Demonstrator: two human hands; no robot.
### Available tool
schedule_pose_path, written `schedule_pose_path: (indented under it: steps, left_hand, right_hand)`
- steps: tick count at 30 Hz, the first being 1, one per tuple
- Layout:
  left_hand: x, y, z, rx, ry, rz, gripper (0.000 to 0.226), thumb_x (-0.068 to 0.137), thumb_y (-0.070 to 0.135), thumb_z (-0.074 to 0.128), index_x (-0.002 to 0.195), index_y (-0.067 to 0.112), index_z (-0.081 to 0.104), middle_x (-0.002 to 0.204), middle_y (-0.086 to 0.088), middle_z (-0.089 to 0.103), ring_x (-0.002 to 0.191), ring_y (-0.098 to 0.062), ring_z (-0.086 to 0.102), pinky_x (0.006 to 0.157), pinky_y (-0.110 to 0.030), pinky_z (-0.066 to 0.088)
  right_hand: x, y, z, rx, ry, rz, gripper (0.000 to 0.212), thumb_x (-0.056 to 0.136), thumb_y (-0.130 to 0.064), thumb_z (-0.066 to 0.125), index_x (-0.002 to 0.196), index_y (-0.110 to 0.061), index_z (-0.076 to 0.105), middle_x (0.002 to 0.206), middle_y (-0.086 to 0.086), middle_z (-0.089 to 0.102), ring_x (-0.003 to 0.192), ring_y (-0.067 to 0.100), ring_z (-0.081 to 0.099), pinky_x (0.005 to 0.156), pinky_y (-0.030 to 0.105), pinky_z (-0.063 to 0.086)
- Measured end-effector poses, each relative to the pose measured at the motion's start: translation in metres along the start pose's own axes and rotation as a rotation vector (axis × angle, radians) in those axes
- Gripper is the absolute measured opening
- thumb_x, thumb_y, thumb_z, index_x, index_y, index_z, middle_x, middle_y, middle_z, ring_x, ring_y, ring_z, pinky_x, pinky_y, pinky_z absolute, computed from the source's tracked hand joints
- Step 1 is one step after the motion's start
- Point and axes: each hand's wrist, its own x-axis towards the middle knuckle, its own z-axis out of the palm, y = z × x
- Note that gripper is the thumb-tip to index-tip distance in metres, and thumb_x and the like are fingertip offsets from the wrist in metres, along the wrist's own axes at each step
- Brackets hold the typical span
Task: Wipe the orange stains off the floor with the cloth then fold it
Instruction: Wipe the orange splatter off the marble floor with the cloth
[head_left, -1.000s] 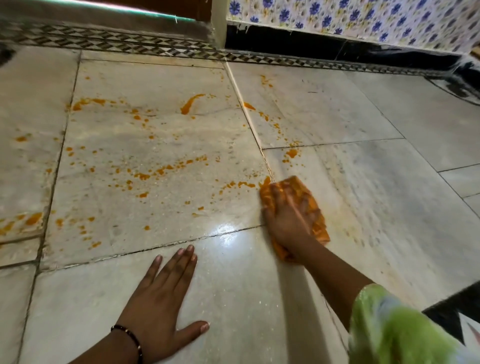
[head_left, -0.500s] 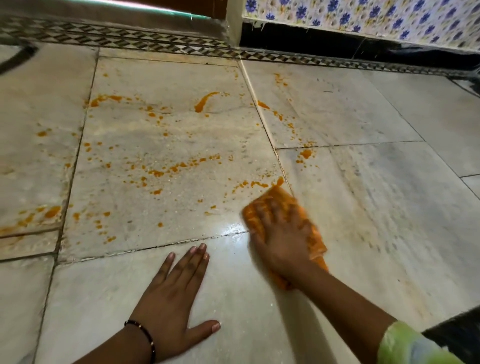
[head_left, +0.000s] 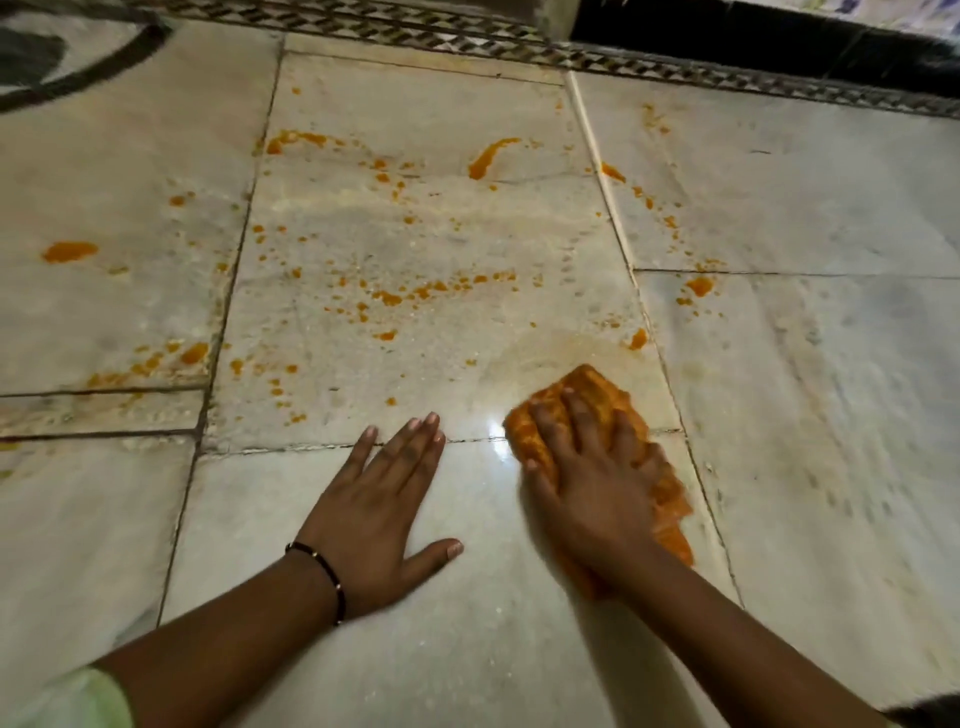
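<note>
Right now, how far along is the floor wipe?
Early. Done: tile right of the cloth looks stain-free. In hand: right hand presses the cloth on the floor; left hand rests flat. Left: orange stains cover the middle and left tiles; cloth not folded.

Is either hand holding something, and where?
The right hand presses flat on the middle of the orange cloth. The left hand holds nothing, resting on the floor.

You are looking down at a floor of large pale marble tiles with thin dark grout lines. A patterned mosaic border strip runs along the far edge, below a black skirting band. Overhead light glints off the polished stone.
</note>
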Motion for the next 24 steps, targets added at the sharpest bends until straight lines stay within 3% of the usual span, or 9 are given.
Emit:
schedule_pose_path:
  steps: [4, 8, 11, 14, 16, 20, 24]
  left_hand:
    - [-0.001, 0.003, 0.004, 0.009, 0.009, -0.001, 0.089, 0.087, 0.070, 0.026, 0.149, 0.006, 0.018, 0.157, -0.010, 0.012, 0.145, -0.020, 0.011, 0.113, -0.046, 0.013]
    - [0.000, 0.003, 0.003, -0.007, 0.005, 0.001, 0.089, 0.087, 0.071, 0.026, 0.149, 0.007, 0.017, 0.158, -0.009, 0.012, 0.145, -0.020, 0.010, 0.113, -0.046, 0.012]
    - [0.003, 0.002, 0.003, -0.021, 0.009, 0.009, 0.090, 0.087, 0.071, 0.025, 0.149, 0.007, 0.016, 0.158, -0.009, 0.011, 0.145, -0.021, 0.009, 0.113, -0.046, 0.011]
    - [0.002, 0.001, 0.003, -0.007, -0.013, 0.011, 0.090, 0.087, 0.070, 0.023, 0.149, 0.004, 0.018, 0.157, -0.012, 0.012, 0.145, -0.024, 0.009, 0.113, -0.048, 0.011]
    - [0.004, 0.001, 0.001, -0.001, -0.056, 0.002, 0.092, 0.086, 0.071, 0.019, 0.149, 0.004, 0.016, 0.157, -0.013, 0.010, 0.145, -0.025, 0.007, 0.113, -0.047, 0.009]
    - [0.001, -0.001, -0.007, 0.008, -0.079, 0.017, 0.093, 0.079, 0.074, -0.001, 0.147, 0.011, -0.016, 0.155, -0.006, -0.021, 0.142, -0.018, -0.021, 0.114, -0.040, -0.013]
    - [-0.043, -0.029, -0.031, -0.007, 0.044, -0.069, 0.090, 0.084, 0.073, 0.004, 0.149, 0.012, -0.008, 0.156, -0.005, -0.013, 0.144, -0.018, -0.010, 0.114, -0.038, -0.011]
  right_hand:
    - [0.066, -0.040, -0.013, -0.013, 0.010, -0.210, 0.056, 0.096, -0.061, 0.021, 0.147, -0.053, 0.000, 0.161, -0.009, -0.004, 0.145, 0.037, -0.004, 0.107, 0.067, 0.002]
    - [0.082, 0.004, -0.022, 0.046, 0.063, -0.058, 0.059, 0.091, -0.063, 0.021, 0.147, -0.051, 0.010, 0.161, -0.009, 0.004, 0.143, 0.037, 0.005, 0.108, 0.064, 0.011]
    - [0.035, 0.002, -0.010, 0.020, 0.062, 0.054, 0.064, 0.085, -0.063, 0.014, 0.147, -0.051, 0.000, 0.161, -0.009, -0.003, 0.142, 0.037, 0.000, 0.108, 0.064, 0.009]
    - [0.022, -0.033, 0.000, -0.058, -0.006, -0.107, 0.061, 0.088, -0.065, 0.011, 0.144, -0.054, -0.010, 0.160, -0.009, -0.011, 0.144, 0.037, -0.007, 0.108, 0.065, 0.002]
    - [0.050, -0.039, -0.006, -0.018, 0.008, -0.151, 0.057, 0.093, -0.064, 0.017, 0.145, -0.055, -0.006, 0.161, -0.009, -0.007, 0.144, 0.038, -0.005, 0.107, 0.067, 0.005]
    - [0.065, -0.035, -0.013, 0.026, -0.021, -0.061, 0.060, 0.095, -0.061, 0.021, 0.148, -0.047, -0.003, 0.161, -0.007, -0.006, 0.144, 0.037, -0.003, 0.109, 0.066, 0.006]
    - [-0.015, -0.040, -0.007, -0.065, -0.144, -0.111, 0.064, 0.094, -0.063, 0.011, 0.144, -0.043, -0.025, 0.158, -0.002, -0.024, 0.144, 0.039, -0.008, 0.111, 0.064, 0.005]
